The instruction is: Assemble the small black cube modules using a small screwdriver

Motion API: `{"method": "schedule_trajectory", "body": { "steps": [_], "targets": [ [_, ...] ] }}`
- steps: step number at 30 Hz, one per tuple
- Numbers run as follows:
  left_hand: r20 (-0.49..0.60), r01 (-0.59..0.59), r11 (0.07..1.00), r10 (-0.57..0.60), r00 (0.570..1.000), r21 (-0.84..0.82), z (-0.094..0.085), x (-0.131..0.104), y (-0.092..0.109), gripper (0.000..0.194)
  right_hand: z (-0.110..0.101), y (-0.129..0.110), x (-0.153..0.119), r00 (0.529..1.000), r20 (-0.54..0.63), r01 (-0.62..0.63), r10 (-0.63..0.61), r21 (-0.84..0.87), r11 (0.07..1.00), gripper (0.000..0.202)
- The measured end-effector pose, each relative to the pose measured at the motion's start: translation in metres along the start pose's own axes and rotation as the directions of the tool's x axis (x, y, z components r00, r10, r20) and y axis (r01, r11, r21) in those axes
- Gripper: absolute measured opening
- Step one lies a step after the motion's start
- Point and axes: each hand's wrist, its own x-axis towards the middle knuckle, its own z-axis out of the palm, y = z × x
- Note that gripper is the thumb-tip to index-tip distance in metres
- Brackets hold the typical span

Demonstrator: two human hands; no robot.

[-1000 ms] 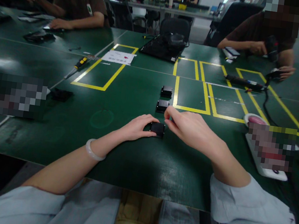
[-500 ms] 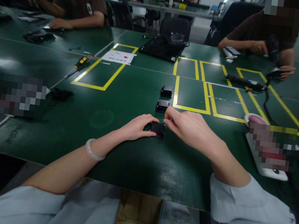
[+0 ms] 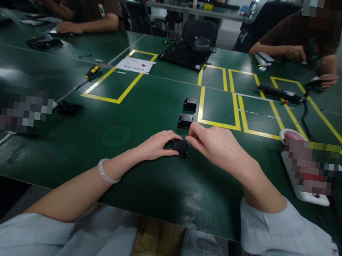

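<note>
On the green table, my left hand (image 3: 158,145) grips a small black rectangular block (image 3: 180,147) between thumb and fingers at its left side. My right hand (image 3: 216,143) is closed, its fingertips pinched together just beyond the block's upper right corner. Whatever those fingertips may hold is too small or hidden to make out. Two similar black blocks stand in a line behind the held one: a nearer block (image 3: 186,121), close to my right fingertips, and a farther block (image 3: 190,103).
A yellow-black screwdriver (image 3: 92,72) lies to the left, near a paper label (image 3: 135,65). Yellow tape rectangles (image 3: 219,125) mark the table. A black flat panel (image 3: 181,55) lies at the back. At right are a white device (image 3: 310,198) and a black corded tool (image 3: 280,94). Co-workers sit opposite.
Hardly anything differs. My right fingertips have shifted very slightly left, toward the held block; my left hand keeps its grip.
</note>
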Motion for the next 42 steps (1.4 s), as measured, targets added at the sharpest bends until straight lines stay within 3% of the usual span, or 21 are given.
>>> {"method": "schedule_trajectory", "body": {
  "steps": [8,17,42],
  "targets": [
    [-0.007,-0.008,1.000,0.007,1.000,-0.004,-0.0002,0.0001,0.0017,0.040,-0.0026,0.0009,-0.0035,0.998,0.015,0.061,-0.061,0.043,0.997,0.020],
    [-0.008,-0.006,1.000,0.006,1.000,-0.007,-0.0003,0.0000,0.0025,0.039,-0.0012,-0.0007,-0.0012,1.000,0.011,0.022,-0.022,0.005,1.000,0.028],
    [-0.016,-0.014,1.000,0.014,1.000,-0.007,0.0000,0.0000,0.0019,0.040,-0.0020,0.0015,-0.0050,0.998,-0.008,0.069,-0.068,0.088,0.994,0.021]
  ]
}}
